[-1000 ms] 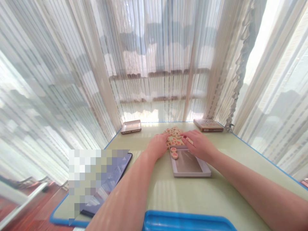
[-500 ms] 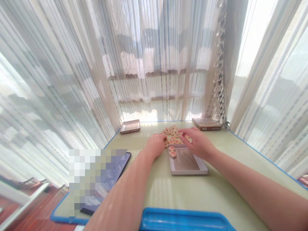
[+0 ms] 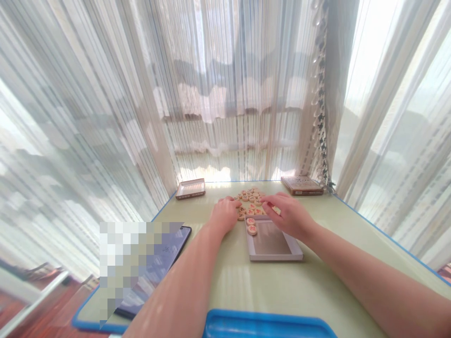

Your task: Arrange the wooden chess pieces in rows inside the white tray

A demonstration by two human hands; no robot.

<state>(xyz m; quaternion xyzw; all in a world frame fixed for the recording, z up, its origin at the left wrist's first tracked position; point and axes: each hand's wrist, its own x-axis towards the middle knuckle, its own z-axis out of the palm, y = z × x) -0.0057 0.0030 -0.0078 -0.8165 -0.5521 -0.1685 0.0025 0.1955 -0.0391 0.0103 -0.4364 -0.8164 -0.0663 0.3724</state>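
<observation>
Several round wooden Chinese chess pieces (image 3: pixel 245 198) lie in a loose pile on the table, some marked in red and some in dark characters. My left hand (image 3: pixel 224 217) rests palm down at the pile's left edge, its fingers apart and touching pieces there. Over the right side of the pile my right hand (image 3: pixel 287 213) reaches in, thumb and forefinger apart, fingertips at the pieces; nothing is visibly held. In front stands a shallow white box tray (image 3: pixel 276 257). Two red-marked chess pieces (image 3: pixel 251 229) sit in its far left corner.
A small open box lid (image 3: pixel 190 188) lies at the far left of the green table (image 3: pixel 243 286). At the far right is a flat printed box (image 3: pixel 302 185). A dark tablet (image 3: pixel 165 263), partly blurred out, lies left of my forearm. A blue tray edge (image 3: pixel 268 324) shows in front.
My left fingers have eased back and uncurled slightly from the dark-marked pieces. My right hand has shifted slightly over the pile. The view has tilted up a little.
</observation>
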